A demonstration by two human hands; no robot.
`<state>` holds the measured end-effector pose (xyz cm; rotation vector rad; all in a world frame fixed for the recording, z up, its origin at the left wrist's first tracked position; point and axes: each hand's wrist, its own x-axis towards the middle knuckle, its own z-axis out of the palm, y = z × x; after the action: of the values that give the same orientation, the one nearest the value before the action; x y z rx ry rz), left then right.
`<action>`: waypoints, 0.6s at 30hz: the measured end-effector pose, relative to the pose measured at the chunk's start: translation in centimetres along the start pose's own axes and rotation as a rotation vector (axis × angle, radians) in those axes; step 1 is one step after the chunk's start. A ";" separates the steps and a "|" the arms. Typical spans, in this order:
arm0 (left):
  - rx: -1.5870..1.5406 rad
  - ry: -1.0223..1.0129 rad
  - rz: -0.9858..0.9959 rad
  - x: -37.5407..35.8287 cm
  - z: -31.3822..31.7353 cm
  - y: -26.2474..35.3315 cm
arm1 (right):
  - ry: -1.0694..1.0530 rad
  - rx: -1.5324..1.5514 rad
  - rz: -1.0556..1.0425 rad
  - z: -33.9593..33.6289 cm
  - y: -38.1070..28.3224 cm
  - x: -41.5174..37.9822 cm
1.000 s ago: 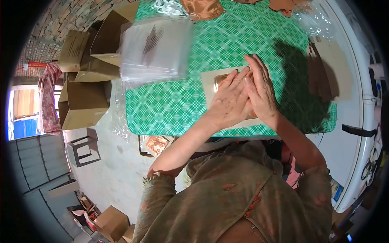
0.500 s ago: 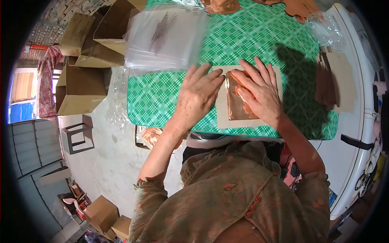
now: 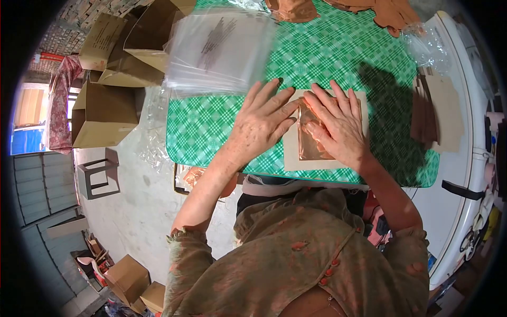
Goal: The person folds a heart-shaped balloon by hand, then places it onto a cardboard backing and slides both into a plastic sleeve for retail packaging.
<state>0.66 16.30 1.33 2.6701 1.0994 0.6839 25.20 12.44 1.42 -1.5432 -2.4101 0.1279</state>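
Observation:
A brown packet in shiny clear plastic (image 3: pixel 308 146) lies on a beige card sheet (image 3: pixel 291 157) near the front edge of the table. My right hand (image 3: pixel 338 124) rests flat over the packet, fingers stretched toward its far edge, hiding much of it. Just left of it, my left hand (image 3: pixel 260 124) is spread with the palm down, its thumb and index fingertip at the left side of the card. Beyond the left hand sits a stack of clear plastic bags (image 3: pixel 211 50) with dark printed lines.
The table has a green checked cover (image 3: pixel 322 53). Brown fabric pieces (image 3: pixel 393 13) lie at the far edge, with crumpled clear plastic (image 3: pixel 425 45) nearby. Brown and beige sheets (image 3: pixel 446 113) are at the right. Open cardboard boxes (image 3: pixel 108 113) stand left of the table.
My left hand has spread its fingers wider and shifted slightly toward the far side. My right hand stays over the packet, its fingers slightly moved. The view has shifted a little.

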 end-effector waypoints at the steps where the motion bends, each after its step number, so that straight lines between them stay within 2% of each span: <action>1: 0.000 0.005 0.007 0.0 0.0 -0.1 | -0.005 -0.007 -0.004 0.0 0.0 0.0; 9: 0.038 -0.020 0.045 0.4 -0.4 -0.5 | -0.002 -0.041 -0.016 0.1 0.0 0.0; 15: 0.062 -0.109 0.159 1.5 -0.4 -0.5 | 0.001 -0.045 -0.017 0.0 -0.2 0.1; 18: -0.027 -0.055 0.139 1.4 0.0 -0.8 | 0.002 -0.041 -0.020 0.0 -0.2 0.1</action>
<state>1.01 17.85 1.60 2.7446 0.8910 0.6392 24.97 12.48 1.49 -1.5360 -2.4404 0.0729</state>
